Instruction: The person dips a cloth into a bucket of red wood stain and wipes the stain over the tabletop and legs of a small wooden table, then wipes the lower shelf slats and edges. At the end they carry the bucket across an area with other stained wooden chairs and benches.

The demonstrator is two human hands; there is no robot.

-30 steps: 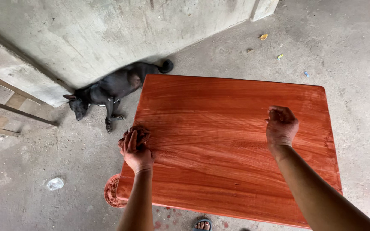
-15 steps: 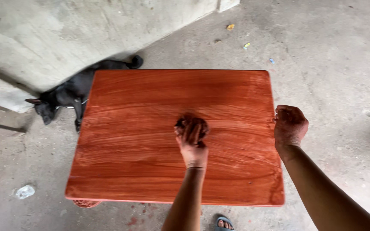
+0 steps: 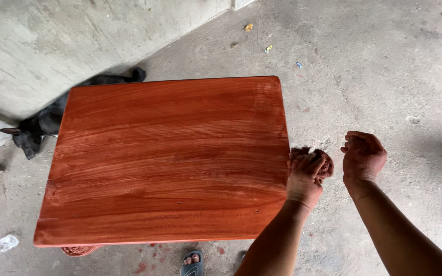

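Now the left hand is clamped around a reddish stained rag at the red-brown wooden tabletop's three o'clock edge; the right hand, loosely curled and holding nothing, hovers just beside it.

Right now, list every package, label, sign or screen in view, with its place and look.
No labels, signs or screens.
Crumpled clear wrapper: on the floor off the table's near left corner.
Small scraps: on the floor beyond the table, yellow, green and blue; too small to tell their kind.
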